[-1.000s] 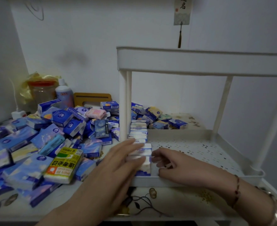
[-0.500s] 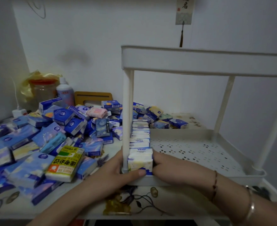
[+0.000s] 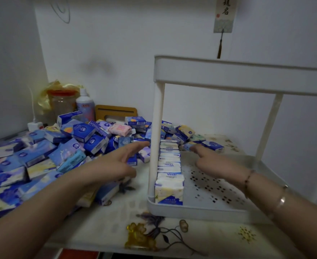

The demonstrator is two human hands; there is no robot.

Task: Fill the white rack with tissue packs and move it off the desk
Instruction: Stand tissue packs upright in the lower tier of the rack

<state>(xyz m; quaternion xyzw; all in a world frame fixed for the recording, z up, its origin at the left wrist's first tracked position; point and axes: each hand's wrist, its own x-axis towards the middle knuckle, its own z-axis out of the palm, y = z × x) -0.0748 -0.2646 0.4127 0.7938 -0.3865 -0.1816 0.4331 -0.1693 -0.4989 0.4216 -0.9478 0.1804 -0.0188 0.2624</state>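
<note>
One head-worn view looks forward and down, close over the desk; rack fills the right.

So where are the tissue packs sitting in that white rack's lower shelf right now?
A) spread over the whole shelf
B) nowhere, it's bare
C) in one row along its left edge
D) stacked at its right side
C: the tissue packs stand in one row beside the left post of the white rack; the rest of its perforated shelf is bare.

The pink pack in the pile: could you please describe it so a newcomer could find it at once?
Start at the white rack on the desk, then look left to the heap of packs. The pink pack lies on top near the back; its neighbours are mostly blue.
</note>
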